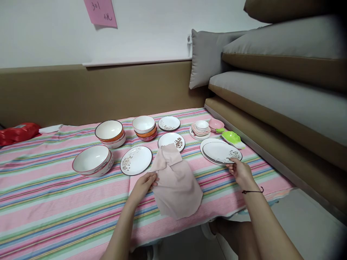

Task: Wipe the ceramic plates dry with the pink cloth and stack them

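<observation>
My left hand (143,185) pinches the left edge of a pale pink cloth (176,180) that lies spread on the striped tablecloth (54,202), its far corner lapping onto a white flowered plate (173,138). My right hand (240,171) grips the near rim of an oval white plate (221,151), which rests on another plate of the same kind. A black band circles my right wrist.
Round plates (136,160) (169,123), stacked white and orange bowls (110,133) (144,127), a wide bowl (92,160), small pink dishes (202,128) and a green dish (232,138) stand on the table. Grey and brown cushions (284,94) are piled at the right. A red bag (17,132) lies far left.
</observation>
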{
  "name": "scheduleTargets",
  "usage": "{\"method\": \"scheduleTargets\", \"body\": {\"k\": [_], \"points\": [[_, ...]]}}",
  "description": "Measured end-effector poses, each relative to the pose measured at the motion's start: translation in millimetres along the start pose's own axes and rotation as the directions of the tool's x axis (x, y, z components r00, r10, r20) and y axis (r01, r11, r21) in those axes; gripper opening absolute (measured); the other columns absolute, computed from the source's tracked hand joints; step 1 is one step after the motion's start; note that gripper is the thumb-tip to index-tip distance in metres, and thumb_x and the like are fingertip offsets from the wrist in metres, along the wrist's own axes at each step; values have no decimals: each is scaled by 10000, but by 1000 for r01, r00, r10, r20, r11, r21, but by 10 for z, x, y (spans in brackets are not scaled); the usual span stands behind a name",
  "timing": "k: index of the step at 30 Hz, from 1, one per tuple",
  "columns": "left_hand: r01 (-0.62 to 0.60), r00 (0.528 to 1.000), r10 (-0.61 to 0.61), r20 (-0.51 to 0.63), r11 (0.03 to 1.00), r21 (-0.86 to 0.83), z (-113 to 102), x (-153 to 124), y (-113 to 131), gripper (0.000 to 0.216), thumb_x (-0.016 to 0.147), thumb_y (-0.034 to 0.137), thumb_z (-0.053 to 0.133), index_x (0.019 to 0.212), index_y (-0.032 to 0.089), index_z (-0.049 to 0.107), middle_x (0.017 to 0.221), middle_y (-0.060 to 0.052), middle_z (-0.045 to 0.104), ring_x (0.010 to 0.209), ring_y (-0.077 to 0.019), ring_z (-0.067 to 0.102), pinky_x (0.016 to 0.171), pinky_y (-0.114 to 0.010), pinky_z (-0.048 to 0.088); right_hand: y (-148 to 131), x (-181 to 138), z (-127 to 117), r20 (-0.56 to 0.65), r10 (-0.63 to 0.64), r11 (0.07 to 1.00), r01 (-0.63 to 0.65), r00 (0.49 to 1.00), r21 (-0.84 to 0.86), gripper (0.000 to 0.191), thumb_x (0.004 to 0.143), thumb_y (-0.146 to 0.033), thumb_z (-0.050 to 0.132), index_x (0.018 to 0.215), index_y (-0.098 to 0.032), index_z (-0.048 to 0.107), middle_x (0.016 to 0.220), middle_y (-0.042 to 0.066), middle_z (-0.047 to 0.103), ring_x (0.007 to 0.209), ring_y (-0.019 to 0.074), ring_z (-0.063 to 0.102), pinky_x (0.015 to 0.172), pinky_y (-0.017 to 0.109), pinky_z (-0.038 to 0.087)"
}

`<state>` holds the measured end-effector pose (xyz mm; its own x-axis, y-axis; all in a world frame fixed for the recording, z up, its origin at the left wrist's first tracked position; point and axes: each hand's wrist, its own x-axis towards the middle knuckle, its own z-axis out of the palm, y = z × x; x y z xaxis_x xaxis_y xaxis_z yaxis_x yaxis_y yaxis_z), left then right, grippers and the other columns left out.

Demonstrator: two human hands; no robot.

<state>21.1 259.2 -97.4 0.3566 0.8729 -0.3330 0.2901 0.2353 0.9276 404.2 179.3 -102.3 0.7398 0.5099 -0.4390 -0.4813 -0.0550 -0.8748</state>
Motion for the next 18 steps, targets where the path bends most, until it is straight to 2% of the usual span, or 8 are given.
{"method": "scheduleTargets", "body": {"k": [5, 9, 14, 18], "points": [[-5, 1000, 5, -8, 1000, -1, 1, 2, 12, 469, 735, 587, 637, 943, 168, 683, 941, -86, 693, 710, -162, 579, 596, -246, 396, 5, 18, -32, 32, -16, 998, 18, 999, -56, 72, 675, -141, 637, 636, -143, 577, 452, 27, 598, 373, 85, 481, 318, 145, 384], [-9, 1000, 9, -3, 1000, 4, 0, 7, 6, 499, 746, 594, 624, 982, 157, 664, 968, -94, 688, 732, -167, 587, 608, -253, 399, -13, 15, -80, 73, -38, 984, 50, 997, -169, 121, 717, -182, 628, 613, -138, 583, 487, 53, 623, 379, 93, 502, 353, 168, 418], [5, 1000, -5, 17, 1000, 19, -6, 23, -8, 523, 754, 607, 602, 1009, 151, 642, 987, -95, 681, 744, -170, 587, 600, -252, 388, -6, 53, -165, 94, -68, 910, 101, 993, -403, 340, 706, -271, 686, 449, -151, 498, 320, 33, 475, 264, 74, 355, 265, 179, 254], [25, 999, -26, 20, 999, 23, -13, 29, -14, 524, 739, 627, 601, 979, 162, 643, 970, -73, 676, 726, -154, 572, 592, -241, 388, 21, 109, -187, 98, -72, 851, 112, 993, -514, 366, 685, -336, 712, 455, -179, 474, 293, 3, 426, 263, 78, 334, 274, 201, 250]]}}
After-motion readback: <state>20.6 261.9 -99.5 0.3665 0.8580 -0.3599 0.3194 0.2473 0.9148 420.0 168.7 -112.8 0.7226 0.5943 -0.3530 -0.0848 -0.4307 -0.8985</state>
